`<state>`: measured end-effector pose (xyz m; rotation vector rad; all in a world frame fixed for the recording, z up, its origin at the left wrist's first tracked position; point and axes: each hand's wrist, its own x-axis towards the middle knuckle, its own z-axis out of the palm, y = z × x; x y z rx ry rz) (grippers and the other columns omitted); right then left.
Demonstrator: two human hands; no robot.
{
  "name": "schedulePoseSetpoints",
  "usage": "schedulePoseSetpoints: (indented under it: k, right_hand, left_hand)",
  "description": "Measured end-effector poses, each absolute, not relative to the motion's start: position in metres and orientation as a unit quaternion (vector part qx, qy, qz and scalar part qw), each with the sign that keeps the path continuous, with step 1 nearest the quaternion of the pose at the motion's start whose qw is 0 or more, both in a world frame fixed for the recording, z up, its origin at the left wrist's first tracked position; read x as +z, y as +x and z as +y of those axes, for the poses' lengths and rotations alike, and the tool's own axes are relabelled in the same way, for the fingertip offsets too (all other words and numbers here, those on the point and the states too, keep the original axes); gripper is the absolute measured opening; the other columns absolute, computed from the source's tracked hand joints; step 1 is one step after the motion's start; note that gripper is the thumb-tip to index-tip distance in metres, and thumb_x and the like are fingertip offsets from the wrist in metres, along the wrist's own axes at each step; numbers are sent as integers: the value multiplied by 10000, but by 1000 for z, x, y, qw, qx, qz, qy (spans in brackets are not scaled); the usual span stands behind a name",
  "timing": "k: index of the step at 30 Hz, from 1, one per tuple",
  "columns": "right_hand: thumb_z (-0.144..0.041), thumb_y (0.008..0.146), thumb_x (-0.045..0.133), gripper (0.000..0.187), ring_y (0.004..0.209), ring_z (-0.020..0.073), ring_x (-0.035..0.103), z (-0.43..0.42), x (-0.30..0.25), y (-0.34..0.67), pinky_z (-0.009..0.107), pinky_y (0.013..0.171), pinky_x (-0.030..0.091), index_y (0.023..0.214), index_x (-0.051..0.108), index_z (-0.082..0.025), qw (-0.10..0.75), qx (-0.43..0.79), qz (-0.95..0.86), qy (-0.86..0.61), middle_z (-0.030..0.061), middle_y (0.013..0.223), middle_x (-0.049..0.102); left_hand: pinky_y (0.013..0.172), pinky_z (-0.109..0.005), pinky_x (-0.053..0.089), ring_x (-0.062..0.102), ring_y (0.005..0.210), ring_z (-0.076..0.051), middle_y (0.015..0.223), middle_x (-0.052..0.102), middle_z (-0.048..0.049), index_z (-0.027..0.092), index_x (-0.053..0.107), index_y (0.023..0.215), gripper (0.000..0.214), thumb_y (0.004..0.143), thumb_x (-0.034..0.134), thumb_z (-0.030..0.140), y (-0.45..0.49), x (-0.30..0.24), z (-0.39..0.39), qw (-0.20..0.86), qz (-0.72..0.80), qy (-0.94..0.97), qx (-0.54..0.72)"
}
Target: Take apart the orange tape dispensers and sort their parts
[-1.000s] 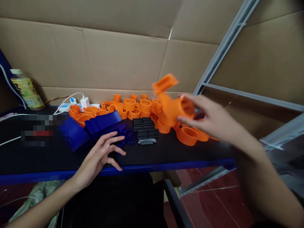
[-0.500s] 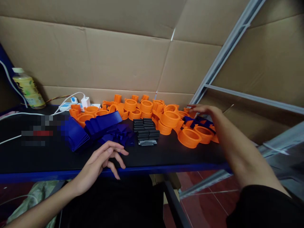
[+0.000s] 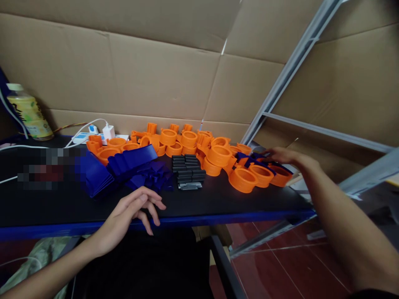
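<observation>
My left hand [image 3: 134, 209] hovers over the front edge of the table with its fingers loosely apart and nothing in them. Nearest to it lie a heap of dark blue plastic pieces [image 3: 149, 174] and a fan of flat blue sleeves [image 3: 96, 176]. My right hand [image 3: 280, 156] is at the far right, fingers stretched out over some dark blue pieces [image 3: 251, 159] behind the orange plastic rings [image 3: 243, 179]; its thumb side is partly hidden. More orange rings [image 3: 220, 155] are piled along the back. A stack of short black pieces [image 3: 187, 170] sits mid-table.
At the back left stand a drink bottle [image 3: 29, 114] and a white power strip [image 3: 81, 138] with a charger [image 3: 108, 132] and cables. Cardboard panels [image 3: 140, 74] wall the back. A metal frame post [image 3: 286, 68] slants up at the right. A chair armrest [image 3: 226, 265] is below.
My right hand has moved right and down, from the back of the orange rings to the blue pieces. My left hand keeps nearly the same pose. The view has shifted slightly to the right.
</observation>
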<state>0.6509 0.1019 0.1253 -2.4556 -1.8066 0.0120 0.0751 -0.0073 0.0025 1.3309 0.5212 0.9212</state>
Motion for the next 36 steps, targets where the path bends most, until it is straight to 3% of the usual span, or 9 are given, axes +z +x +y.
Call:
schedulePoseSetpoints:
  k: [6,11,15,20,22,26,31,33,36]
  right_hand:
    - [-283,805,700,128,637,183,628,98,145,663,310,648,444,818,809,-219,52,-62,-636,-767,91,823,769]
    - [-324,905,594,404,715,261,632,72,190,657,391,642,401,1230,726,-121,93,-222,-570,-786,248,1014,737]
    - [-371,996,499,411,822,223,651,29,217,578,349,697,421,1318,675,-184,174,-362,-632,-663,206,1055,738]
    - [-342,1010,489,364,891,210,693,-22,191,411,325,736,494,1322,649,-244,206,-301,-814,-452,72,1072,743]
    - [-249,1004,467,344,852,209,698,-34,166,354,327,701,525,1286,654,-187,186,-272,-871,-364,67,1010,747]
    - [-99,962,332,438,775,221,690,-39,126,284,330,569,544,1260,651,-62,109,-254,-917,-288,140,943,732]
    - [-88,946,314,455,838,229,697,-37,112,265,311,585,572,1267,634,-57,113,-242,-927,-263,160,965,722]
    - [-84,945,332,440,873,221,699,-35,111,271,303,632,585,1269,630,-96,128,-213,-930,-270,151,997,725]
    - [-107,958,385,381,851,215,704,-24,112,284,332,708,589,1239,639,-136,182,-165,-916,-319,130,1018,733]
  left_hand:
    - [589,-332,577,691,762,-231,1028,714,-165,145,660,1097,342,1001,475,416,78,10,-9,663,232,588,400]
    - [591,-320,578,695,747,-219,1008,723,-153,148,673,1072,320,997,494,403,79,13,-10,655,240,595,399]
    - [665,-347,597,696,890,-261,1085,722,-170,161,668,1183,327,988,516,376,77,12,-9,642,228,620,388]
    - [808,-431,595,601,1200,-367,1404,580,-212,219,514,1435,526,948,572,410,71,11,-4,649,156,646,369]
    - [832,-465,591,577,1231,-390,1448,542,-207,228,504,1449,608,907,613,481,68,9,-4,658,118,643,373]
    - [793,-464,607,681,1028,-334,1230,676,-161,202,614,1320,596,848,661,564,65,6,-5,680,109,577,439]
    - [621,-380,620,727,730,-250,917,735,-103,151,680,1041,261,931,591,369,68,9,-10,709,194,488,471]
    - [588,-371,616,723,680,-240,934,736,-104,143,675,1049,263,905,617,356,69,9,-13,700,203,492,476]
    - [642,-401,624,732,791,-292,1063,733,-133,159,640,1229,466,819,707,371,68,8,-17,673,187,525,486]
